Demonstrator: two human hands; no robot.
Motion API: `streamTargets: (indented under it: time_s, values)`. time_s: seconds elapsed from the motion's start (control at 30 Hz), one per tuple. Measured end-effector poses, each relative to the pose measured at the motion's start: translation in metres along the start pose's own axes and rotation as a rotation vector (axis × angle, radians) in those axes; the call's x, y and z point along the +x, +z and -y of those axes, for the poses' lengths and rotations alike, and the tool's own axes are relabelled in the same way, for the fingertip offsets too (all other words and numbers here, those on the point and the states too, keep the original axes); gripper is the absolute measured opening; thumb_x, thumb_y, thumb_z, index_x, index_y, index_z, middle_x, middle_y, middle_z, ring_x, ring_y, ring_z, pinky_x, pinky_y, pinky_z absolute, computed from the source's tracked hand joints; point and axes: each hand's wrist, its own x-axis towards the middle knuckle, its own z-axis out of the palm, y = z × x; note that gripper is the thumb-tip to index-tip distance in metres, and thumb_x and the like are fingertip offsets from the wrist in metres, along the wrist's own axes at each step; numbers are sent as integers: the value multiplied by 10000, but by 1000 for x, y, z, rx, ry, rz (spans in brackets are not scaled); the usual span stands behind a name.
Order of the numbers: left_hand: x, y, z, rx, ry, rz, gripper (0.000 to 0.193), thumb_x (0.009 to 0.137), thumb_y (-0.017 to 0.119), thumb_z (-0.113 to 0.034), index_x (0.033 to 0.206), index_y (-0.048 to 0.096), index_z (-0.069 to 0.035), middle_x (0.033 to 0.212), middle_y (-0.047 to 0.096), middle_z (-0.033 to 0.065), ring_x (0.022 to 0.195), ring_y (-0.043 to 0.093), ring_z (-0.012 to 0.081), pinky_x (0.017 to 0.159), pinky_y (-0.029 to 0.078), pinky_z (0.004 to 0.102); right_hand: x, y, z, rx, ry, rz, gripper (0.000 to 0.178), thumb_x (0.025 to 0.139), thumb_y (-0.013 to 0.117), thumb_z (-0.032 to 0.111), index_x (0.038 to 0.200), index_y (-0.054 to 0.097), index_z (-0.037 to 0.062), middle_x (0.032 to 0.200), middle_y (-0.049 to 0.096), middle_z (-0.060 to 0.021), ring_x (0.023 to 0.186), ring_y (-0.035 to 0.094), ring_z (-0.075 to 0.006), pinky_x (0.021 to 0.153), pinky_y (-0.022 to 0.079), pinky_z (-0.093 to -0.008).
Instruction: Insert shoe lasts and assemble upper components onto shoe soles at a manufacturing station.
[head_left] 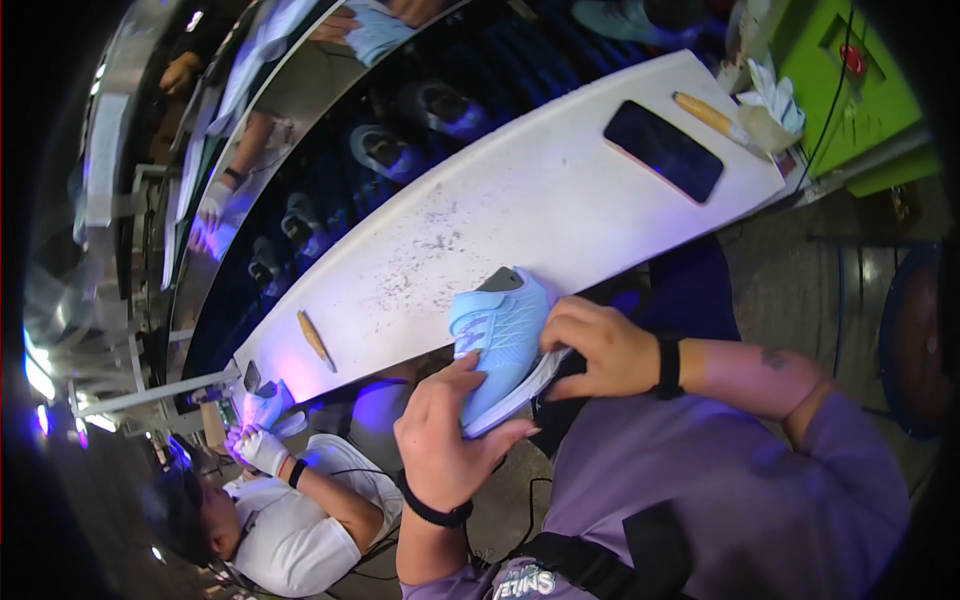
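A light blue sneaker with a strap across it and a white sole is held between both my hands, just off the near edge of the white table. My left hand wraps around the toe end, thumb beneath and fingers over the upper. At the sole's edge near the heel, my right hand is closed, its thumb and fingers pinching the white rim. A grey piece shows at the shoe's opening. Whether a small tool sits within my right fingers is hidden.
On the white table lie a dark phone, a wooden-handled tool, another slim wooden-handled tool and dark crumbs. Behind runs a dark conveyor carrying shoes. A green machine stands far right; a co-worker sits left with a shoe.
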Motion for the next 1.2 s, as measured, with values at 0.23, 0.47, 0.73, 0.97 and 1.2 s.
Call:
streamTargets:
  time_s: [0.23, 0.47, 0.73, 0.97, 1.2]
  values:
    - [11, 2, -13, 103, 47, 77, 760, 552, 886, -504, 1039, 614, 12, 1114, 709, 215, 964, 704, 375, 804, 573, 414, -1, 16, 11, 128, -321, -224, 317, 668, 810, 77, 834, 540, 59, 860, 537, -91, 782, 557, -278, 677, 464, -373]
    - [19, 2, 5, 165, 209, 86, 514, 631, 924, -339, 938, 665, -18, 1011, 743, 174, 883, 734, 326, 866, 597, 463, 21, 5, -11, 65, -371, -155, 358, 645, 800, 121, 869, 524, 88, 895, 510, -74, 852, 544, -281, 752, 466, -392]
    - [9, -10, 75, 9, 295, 47, 507, 675, 883, -451, 873, 645, -51, 932, 746, 152, 872, 719, 310, 1021, 459, 593, 58, 24, -11, -97, -162, -9, 419, 578, 823, 290, 762, 507, 86, 784, 487, -60, 747, 574, -253, 640, 482, -372]
    - [9, -16, 105, -428, -272, 281, 975, 681, 805, -673, 1276, 575, 64, 1145, 686, 252, 1081, 668, 383, 960, 508, 433, 82, 50, -1, -188, -83, 55, 397, 616, 826, 306, 797, 561, 73, 814, 547, -68, 793, 619, -255, 661, 503, -383]
    - [-15, 14, 139, -517, -587, 441, 923, 722, 833, -541, 1323, 539, 95, 1150, 682, 214, 1076, 657, 269, 941, 501, 372, 87, 45, -4, -261, -156, 150, 368, 658, 836, 277, 837, 598, 61, 854, 581, -98, 846, 617, -289, 720, 507, -401]
